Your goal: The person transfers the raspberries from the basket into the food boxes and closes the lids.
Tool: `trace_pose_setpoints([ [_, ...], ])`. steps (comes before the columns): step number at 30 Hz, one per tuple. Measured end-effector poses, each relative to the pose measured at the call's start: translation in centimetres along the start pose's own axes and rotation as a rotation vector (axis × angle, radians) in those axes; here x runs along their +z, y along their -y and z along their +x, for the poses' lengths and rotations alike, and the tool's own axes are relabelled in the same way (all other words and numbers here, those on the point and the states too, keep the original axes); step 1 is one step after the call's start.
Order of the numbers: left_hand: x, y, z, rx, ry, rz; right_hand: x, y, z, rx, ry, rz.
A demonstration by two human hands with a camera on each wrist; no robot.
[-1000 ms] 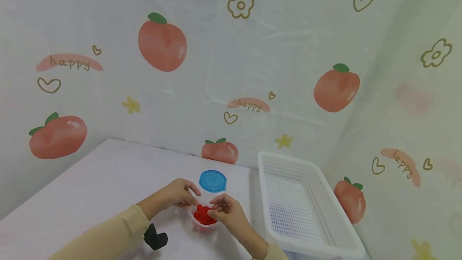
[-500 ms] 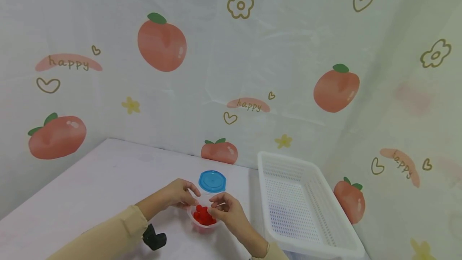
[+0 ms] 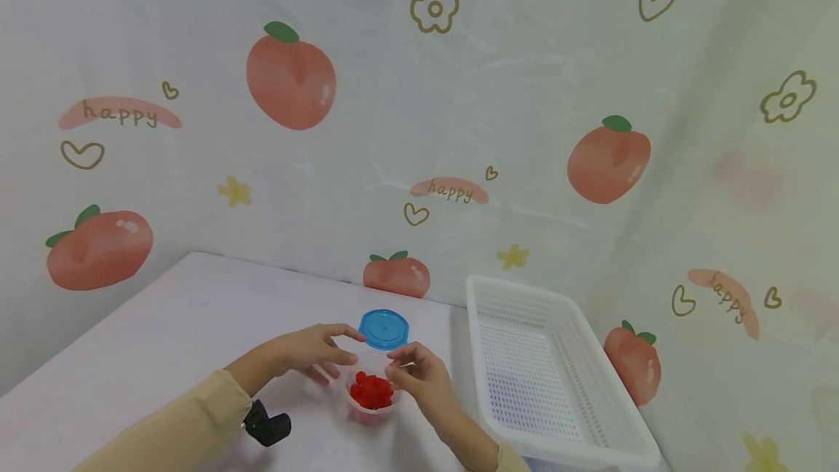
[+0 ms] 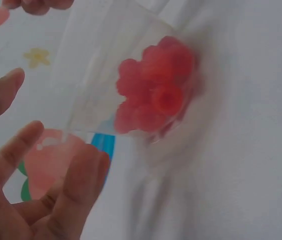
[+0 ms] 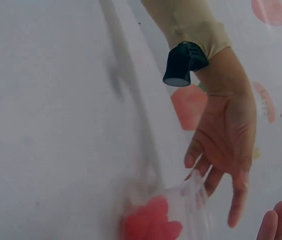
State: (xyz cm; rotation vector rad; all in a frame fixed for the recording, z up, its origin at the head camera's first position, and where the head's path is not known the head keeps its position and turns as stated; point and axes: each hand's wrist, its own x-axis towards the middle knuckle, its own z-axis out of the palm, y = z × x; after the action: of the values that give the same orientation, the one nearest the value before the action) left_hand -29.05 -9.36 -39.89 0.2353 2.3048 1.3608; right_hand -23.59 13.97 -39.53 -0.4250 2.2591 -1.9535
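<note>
A clear round plastic cup stands on the table in the head view, with red raspberry-like pieces heaped in it. Through its wall these red pieces show in the left wrist view, one with a hollow middle. Left of the cup, my left hand is spread, its fingers apart from the rim and holding nothing. My right hand hovers at the cup's right rim, fingers loosely bent, thumb near the index finger; nothing shows between them. Behind the cup lies a blue lid.
A white perforated plastic basket stands to the right on the white table. A black wrist camera hangs under the left sleeve. A fruit-printed white sheet rises behind the table.
My left hand has come off the cup's rim, moving left and spreading its fingers. The right hand has lifted slightly and drawn back from the red pieces. Cup and lid stay in place.
</note>
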Motion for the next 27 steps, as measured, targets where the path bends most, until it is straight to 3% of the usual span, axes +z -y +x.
trace_pose_setpoints([
  [5,-1.2,-0.9,-0.3,0.024,0.013,0.042,-1.2,2.5,0.0,-0.053,0.000,0.029],
  [12,-2.9,-2.4,0.5,0.058,-0.008,0.058,-3.2,5.6,2.3,-0.027,-0.025,0.020],
  [21,-3.8,-4.4,3.7,0.060,-0.015,0.029,-4.7,5.8,6.8,0.183,-0.041,0.085],
  [27,-3.5,-4.9,5.5,0.005,-0.053,-0.019,-5.0,4.4,8.8,0.316,-0.064,0.120],
])
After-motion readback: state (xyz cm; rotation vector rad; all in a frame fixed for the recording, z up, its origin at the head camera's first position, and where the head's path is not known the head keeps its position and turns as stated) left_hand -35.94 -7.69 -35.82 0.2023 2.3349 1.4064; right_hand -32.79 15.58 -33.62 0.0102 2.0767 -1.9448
